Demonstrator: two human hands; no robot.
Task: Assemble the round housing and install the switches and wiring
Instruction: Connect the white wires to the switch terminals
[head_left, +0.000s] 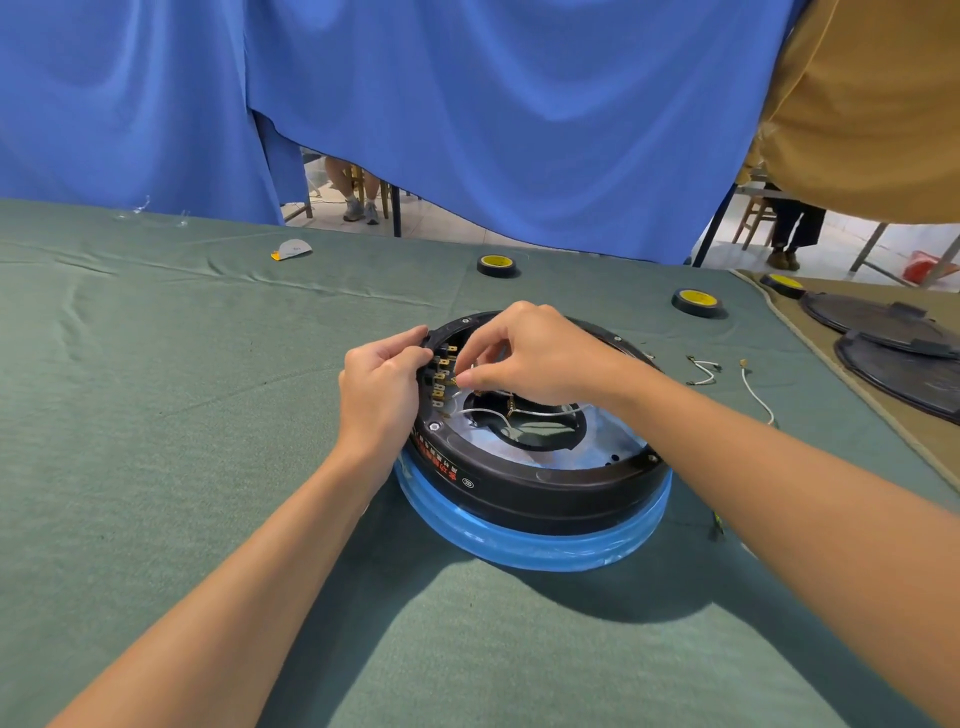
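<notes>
1. The table (156, 415) fills the lower frame under green cloth. The work sits right of centre.
2. The housing (545, 488) lies there open side up, on a blue band (519, 545). Its black ring looks assembled, with screws showing round the rim, so the housing step seems largely done.
3. Two dark covers (883, 317) lie at the right edge, well apart from the housing. Closing up probably comes last.
4. The left hand (382, 395), centre frame, has its fingers curled over the housing's rim beside the switches, steadying it.
5. The right hand (535, 353), just right of it, pinches the end of a wire (540, 413) between thumb and fingertips, close to the terminals.
6. The switches (441, 379) stand in a row inside the left wall, brass tabs exposed. They appear to be seated, and most tabs look bare.
7. White wire loops across the central opening, so some wiring is in. I cannot tell which ends are connected.
8. Loose wires (704, 370) wait on the cloth to the right, so wiring looks like the main job left.
9. Two tape rolls (497, 265) sit beyond the housing, apart from it.
</notes>
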